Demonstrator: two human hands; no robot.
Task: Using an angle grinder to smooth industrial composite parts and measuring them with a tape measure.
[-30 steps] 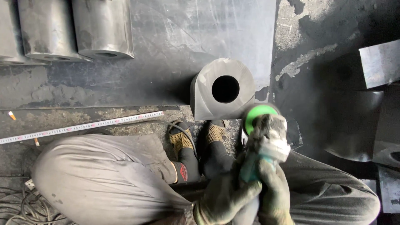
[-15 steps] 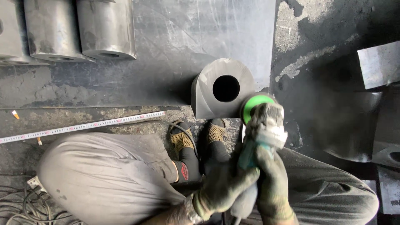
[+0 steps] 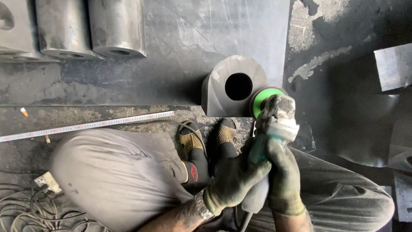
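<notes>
Three steel cylinders (image 3: pixel 86 28) lying side by side along the top left edge. Tape measure (image 3: pixel 86 126) stretched flat across the gritty floor, left of the shoes (image 3: pixel 206 141). Tangle of cable (image 3: pixel 21 206) and a pale plug (image 3: pixel 47 181) at the lower left. Bare metal plates (image 3: pixel 392 64) stacked at the right edge, partly in shadow

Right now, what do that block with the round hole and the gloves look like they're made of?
The block with the round hole looks like steel: dull grey, faintly sheened, with a clean bored hole. The gloves on the left hand and right hand, both gripping the angle grinder, look like knitted fabric, grimy green-grey; any coating is unclear.
</notes>
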